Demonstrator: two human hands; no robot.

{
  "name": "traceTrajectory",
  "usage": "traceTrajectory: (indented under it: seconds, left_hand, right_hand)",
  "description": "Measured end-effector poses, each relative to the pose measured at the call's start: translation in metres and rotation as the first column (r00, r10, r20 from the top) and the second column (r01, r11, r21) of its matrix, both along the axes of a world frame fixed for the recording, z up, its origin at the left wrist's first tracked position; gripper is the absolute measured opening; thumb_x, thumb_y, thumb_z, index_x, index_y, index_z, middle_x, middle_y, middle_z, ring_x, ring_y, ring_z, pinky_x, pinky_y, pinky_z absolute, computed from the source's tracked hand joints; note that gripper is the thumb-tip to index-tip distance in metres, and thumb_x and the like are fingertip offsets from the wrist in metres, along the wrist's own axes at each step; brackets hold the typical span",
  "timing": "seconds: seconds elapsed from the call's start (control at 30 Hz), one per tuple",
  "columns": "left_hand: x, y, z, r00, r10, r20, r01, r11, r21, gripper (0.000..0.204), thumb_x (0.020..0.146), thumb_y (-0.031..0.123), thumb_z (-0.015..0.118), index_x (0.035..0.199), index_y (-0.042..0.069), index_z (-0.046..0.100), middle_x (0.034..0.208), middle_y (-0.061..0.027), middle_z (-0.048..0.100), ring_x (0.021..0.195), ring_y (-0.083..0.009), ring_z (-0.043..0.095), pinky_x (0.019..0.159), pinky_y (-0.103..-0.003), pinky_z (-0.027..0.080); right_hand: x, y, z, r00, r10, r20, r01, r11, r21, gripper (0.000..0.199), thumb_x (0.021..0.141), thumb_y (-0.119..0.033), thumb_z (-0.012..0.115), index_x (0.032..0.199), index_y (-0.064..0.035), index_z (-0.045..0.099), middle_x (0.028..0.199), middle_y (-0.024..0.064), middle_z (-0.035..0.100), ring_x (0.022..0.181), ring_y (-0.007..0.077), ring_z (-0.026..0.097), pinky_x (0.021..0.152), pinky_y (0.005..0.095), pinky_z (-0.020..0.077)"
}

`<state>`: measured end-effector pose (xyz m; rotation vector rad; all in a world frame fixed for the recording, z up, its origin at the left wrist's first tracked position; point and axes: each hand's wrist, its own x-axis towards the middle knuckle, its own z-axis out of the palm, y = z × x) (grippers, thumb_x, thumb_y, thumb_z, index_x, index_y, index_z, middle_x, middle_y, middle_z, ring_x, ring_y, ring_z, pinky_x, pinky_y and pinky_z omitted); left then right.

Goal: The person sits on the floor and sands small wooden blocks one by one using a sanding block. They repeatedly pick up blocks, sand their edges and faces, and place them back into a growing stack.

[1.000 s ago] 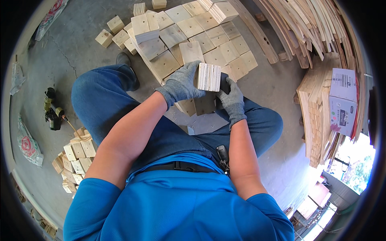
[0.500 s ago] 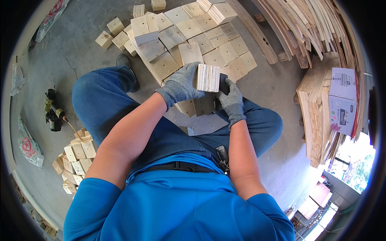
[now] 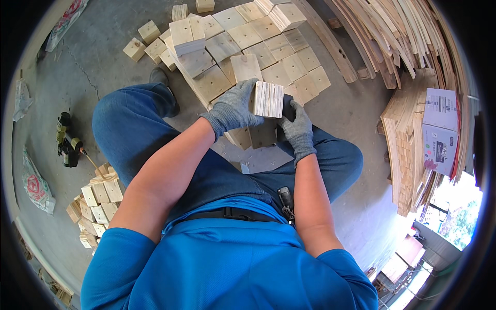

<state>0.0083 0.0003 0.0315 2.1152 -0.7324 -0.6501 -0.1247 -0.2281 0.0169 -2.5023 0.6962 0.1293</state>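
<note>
In a grey knit glove, my left hand (image 3: pixel 236 107) is closed on a plywood block (image 3: pixel 268 99), its layered edge facing up. My right hand (image 3: pixel 298 127), gloved the same way, is closed around a dark, flat-faced object (image 3: pixel 287 105) right beside the block; its kind cannot be made out, as my fingers cover much of it. Just beyond my hands, rows of square wooden blocks (image 3: pixel 243 36) with small centre holes lie close together. Below the held block, partly behind my hands, stands another wooden piece (image 3: pixel 239 137).
Long wooden strips (image 3: pixel 372 41) are piled at the far right, near a stack of wood (image 3: pixel 403 139) and a printed carton (image 3: pixel 440 132). At left lie more blocks (image 3: pixel 101 199), a black-and-olive tool (image 3: pixel 67 142) and plastic bags (image 3: pixel 36 186). Loose blocks (image 3: pixel 142 41) sit far left.
Almost nothing differs. The block in my left hand has shifted very slightly to the right, and my right hand stays in place.
</note>
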Motion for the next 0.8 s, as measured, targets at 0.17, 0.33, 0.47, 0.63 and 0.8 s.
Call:
traceTrajectory:
  seconds: [0.17,0.33,0.47,0.63,0.8]
  left_hand:
    - [0.0003,-0.0001,-0.0009,1.000,-0.001,0.002,0.001,1.000,0.002,0.115,0.068,0.045,0.093,0.162,0.008,0.038,0.155,-0.0217,0.053,0.145,-0.0365,0.053,0.122,-0.042,0.043]
    - [0.0005,0.0002,-0.0006,1.000,-0.006,-0.002,0.006,1.000,-0.003,0.116,0.068,0.046,0.093,0.162,0.007,0.038,0.155,-0.0220,0.053,0.146,-0.0364,0.052,0.123,-0.041,0.043]
    - [0.0010,-0.0004,-0.0017,1.000,-0.006,0.003,0.006,1.000,0.005,0.117,0.067,0.046,0.093,0.162,0.006,0.037,0.155,-0.0227,0.053,0.146,-0.0369,0.052,0.123,-0.041,0.042]
    - [0.0008,-0.0005,0.0000,1.000,-0.006,0.007,0.006,1.000,0.000,0.118,0.067,0.046,0.094,0.162,0.006,0.037,0.155,-0.0234,0.053,0.145,-0.0375,0.053,0.123,-0.041,0.043]
    - [0.0006,-0.0002,0.0020,1.000,-0.001,-0.006,0.001,1.000,-0.002,0.118,0.066,0.044,0.095,0.162,0.007,0.038,0.154,-0.0229,0.054,0.144,-0.0375,0.054,0.122,-0.041,0.044]
  right_hand:
    - [0.0007,0.0013,0.0018,1.000,0.002,-0.003,-0.002,1.000,-0.005,0.079,0.086,-0.032,0.089,0.151,-0.0006,0.056,0.147,0.0217,0.063,0.136,0.0353,0.062,0.115,0.0423,0.0489]
    - [0.0007,0.0005,0.0006,1.000,-0.004,-0.013,0.004,1.000,0.001,0.079,0.086,-0.033,0.089,0.150,-0.0012,0.057,0.147,0.0218,0.064,0.136,0.0360,0.061,0.116,0.0431,0.0487]
    - [0.0006,-0.0019,-0.0021,1.000,-0.012,-0.012,0.013,1.000,0.024,0.081,0.085,-0.037,0.090,0.150,-0.0021,0.058,0.147,0.0227,0.063,0.137,0.0371,0.060,0.116,0.0439,0.0481]
    - [0.0016,0.0007,-0.0005,1.000,-0.014,-0.002,0.014,1.000,0.010,0.077,0.085,-0.023,0.090,0.150,-0.0007,0.056,0.144,0.0226,0.065,0.133,0.0344,0.064,0.114,0.0419,0.0506]
    - [0.0024,0.0013,0.0006,1.000,-0.019,-0.012,0.019,1.000,0.016,0.077,0.085,-0.023,0.090,0.150,-0.0010,0.056,0.145,0.0224,0.065,0.133,0.0347,0.064,0.114,0.0421,0.0505]
